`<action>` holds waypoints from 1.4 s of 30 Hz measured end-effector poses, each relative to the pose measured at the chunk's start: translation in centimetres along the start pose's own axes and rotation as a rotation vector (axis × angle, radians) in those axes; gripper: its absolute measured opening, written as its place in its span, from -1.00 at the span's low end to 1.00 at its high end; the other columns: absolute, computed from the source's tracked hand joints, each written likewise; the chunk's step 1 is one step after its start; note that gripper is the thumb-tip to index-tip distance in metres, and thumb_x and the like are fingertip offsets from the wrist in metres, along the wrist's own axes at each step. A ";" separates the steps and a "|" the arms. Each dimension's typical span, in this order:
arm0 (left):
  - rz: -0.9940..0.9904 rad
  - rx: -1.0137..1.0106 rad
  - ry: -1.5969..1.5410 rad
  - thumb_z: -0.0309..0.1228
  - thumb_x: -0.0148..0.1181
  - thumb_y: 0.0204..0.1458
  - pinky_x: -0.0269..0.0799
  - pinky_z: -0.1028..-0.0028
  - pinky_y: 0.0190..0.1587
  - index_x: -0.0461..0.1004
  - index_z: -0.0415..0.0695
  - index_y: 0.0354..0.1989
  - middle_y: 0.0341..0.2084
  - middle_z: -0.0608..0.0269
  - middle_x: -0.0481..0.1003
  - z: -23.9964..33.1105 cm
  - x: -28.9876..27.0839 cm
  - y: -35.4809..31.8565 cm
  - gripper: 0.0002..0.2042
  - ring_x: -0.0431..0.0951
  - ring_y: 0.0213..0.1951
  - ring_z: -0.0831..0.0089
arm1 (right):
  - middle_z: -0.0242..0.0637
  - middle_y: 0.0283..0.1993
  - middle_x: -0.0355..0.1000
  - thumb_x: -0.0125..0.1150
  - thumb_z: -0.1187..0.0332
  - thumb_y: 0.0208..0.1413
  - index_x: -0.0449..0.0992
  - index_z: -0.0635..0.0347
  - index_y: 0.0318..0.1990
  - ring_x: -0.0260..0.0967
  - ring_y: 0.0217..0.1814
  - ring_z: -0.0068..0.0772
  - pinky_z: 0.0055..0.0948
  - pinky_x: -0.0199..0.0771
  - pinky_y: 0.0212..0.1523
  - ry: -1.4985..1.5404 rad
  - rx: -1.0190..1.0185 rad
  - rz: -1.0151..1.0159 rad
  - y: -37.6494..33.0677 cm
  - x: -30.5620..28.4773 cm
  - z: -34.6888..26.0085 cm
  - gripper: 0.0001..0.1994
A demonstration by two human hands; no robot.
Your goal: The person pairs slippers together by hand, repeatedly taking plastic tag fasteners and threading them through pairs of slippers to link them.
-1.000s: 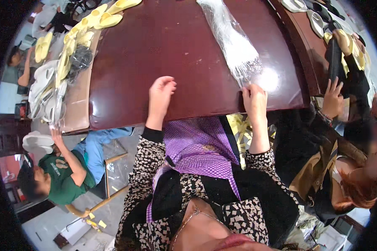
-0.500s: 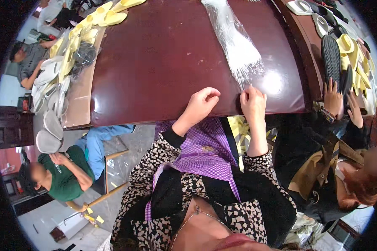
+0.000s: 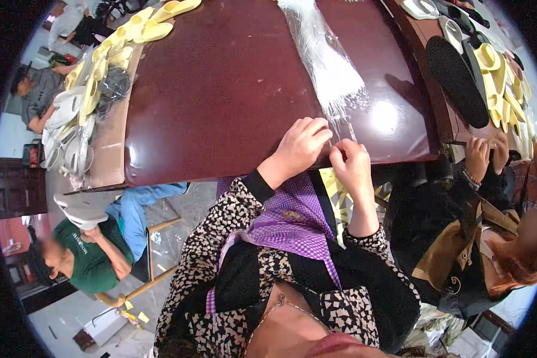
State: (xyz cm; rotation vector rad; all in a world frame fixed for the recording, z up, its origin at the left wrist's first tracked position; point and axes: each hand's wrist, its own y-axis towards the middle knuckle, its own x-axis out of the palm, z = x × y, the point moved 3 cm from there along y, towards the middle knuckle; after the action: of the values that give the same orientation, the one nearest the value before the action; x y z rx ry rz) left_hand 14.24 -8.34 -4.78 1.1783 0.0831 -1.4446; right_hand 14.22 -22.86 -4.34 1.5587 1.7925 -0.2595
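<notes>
On the dark red tabletop [image 3: 221, 89] lies a long bundle of thin white strands [image 3: 335, 74], partly in clear wrap, with its loose ends fanned toward me. My left hand [image 3: 301, 148] is closed just below those ends, thumb and fingers pinched together; whatever lies between them is too small to make out. Beside it, at the table's near edge, my right hand [image 3: 353, 164] is also closed in a pinch. A thin pale strand rises from its fingertips toward the bundle. The two hands' fingertips nearly meet.
Yellow slippers [image 3: 152, 31] and white slippers [image 3: 65, 110] line the left side. At right, a side table holds a black sole [image 3: 456, 80] and more yellow slippers [image 3: 498, 77]. A person in green [image 3: 98, 253] holds pale slippers at left; another person's hands [image 3: 478, 156] are at right.
My left hand has moved right and forward to the strand ends. My right hand has drawn slightly back toward me. At right, the other person's hands have left the black sole, which now lies tilted.
</notes>
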 end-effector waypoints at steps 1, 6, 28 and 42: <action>0.016 0.041 0.032 -0.56 0.13 -0.15 0.36 0.32 -0.19 0.43 -0.19 -0.35 -0.28 0.18 0.43 -0.1 0.0 0.1 -0.85 0.43 -0.26 0.21 | -0.10 -0.54 0.41 0.14 0.43 -0.08 0.46 0.26 -0.51 0.34 -0.47 -0.07 -0.25 0.28 -0.33 -0.007 -0.009 -0.003 0.1 0.0 0.0 -0.91; -0.021 0.119 0.110 -0.57 0.15 -0.23 0.36 0.33 -0.20 0.43 -0.19 -0.37 -0.27 0.18 0.43 -0.2 -0.1 0.7 -0.82 0.43 -0.26 0.23 | -0.09 -0.54 0.41 0.15 0.45 -0.07 0.46 0.30 -0.49 0.32 -0.49 -0.10 -0.28 0.33 -0.40 -0.021 -0.015 -0.036 0.6 -0.2 -0.3 -0.91; 0.130 0.097 0.130 -0.58 0.18 -0.17 0.36 0.33 -0.25 0.44 -0.22 -0.35 -0.35 0.16 0.47 0.0 -0.8 -0.1 -0.84 0.46 -0.32 0.22 | -0.18 -0.33 0.46 0.16 0.51 -0.05 0.49 0.20 -0.24 0.41 -0.29 -0.17 -0.30 0.33 -0.26 -0.099 -0.276 0.080 4.6 2.2 2.4 -0.83; 0.128 -0.324 -0.681 -0.55 -0.04 0.08 0.40 0.48 -0.24 0.38 -0.25 -0.34 -0.33 0.15 0.50 2.0 -1.0 -1.1 -0.94 0.50 -0.35 0.45 | -0.21 -0.40 0.40 0.19 0.43 -0.08 0.48 0.07 -0.19 0.36 -0.28 -0.17 -0.28 0.26 -0.22 -0.191 -0.310 0.039 5.7 2.8 3.1 -0.77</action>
State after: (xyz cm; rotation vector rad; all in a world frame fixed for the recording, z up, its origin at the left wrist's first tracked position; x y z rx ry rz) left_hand 11.96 -8.64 -3.77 0.3858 -0.2193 -1.5755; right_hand 20.70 -21.12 -6.63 1.3027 1.5689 -0.1012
